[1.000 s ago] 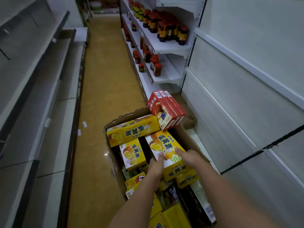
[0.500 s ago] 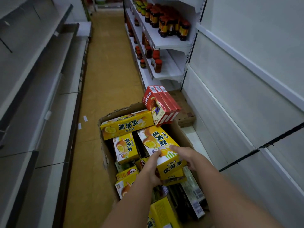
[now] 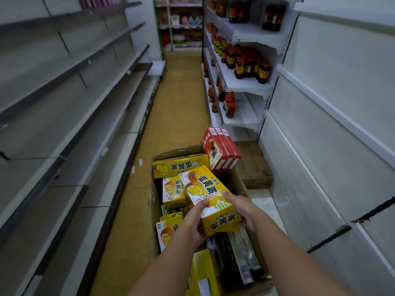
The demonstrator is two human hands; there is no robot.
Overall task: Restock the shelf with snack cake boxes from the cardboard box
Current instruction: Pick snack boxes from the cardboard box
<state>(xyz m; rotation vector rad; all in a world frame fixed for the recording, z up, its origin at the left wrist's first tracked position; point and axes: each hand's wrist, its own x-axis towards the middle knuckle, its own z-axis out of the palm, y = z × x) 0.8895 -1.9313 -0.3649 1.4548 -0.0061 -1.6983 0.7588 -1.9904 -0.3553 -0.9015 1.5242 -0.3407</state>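
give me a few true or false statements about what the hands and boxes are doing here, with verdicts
1. Both hands hold one yellow snack cake box: the left hand on its left side, the right hand on its right. True.
2. The held box is red. False: it is yellow; the red boxes stand at the far end of the cardboard box.
3. More yellow boxes lie in the cardboard box. True.
4. The shelves on the left are full of jars. False: they look bare; the jars are on the shelves farther along on the right.
5. The cardboard box sits on a shelf. False: it is down in the aisle.
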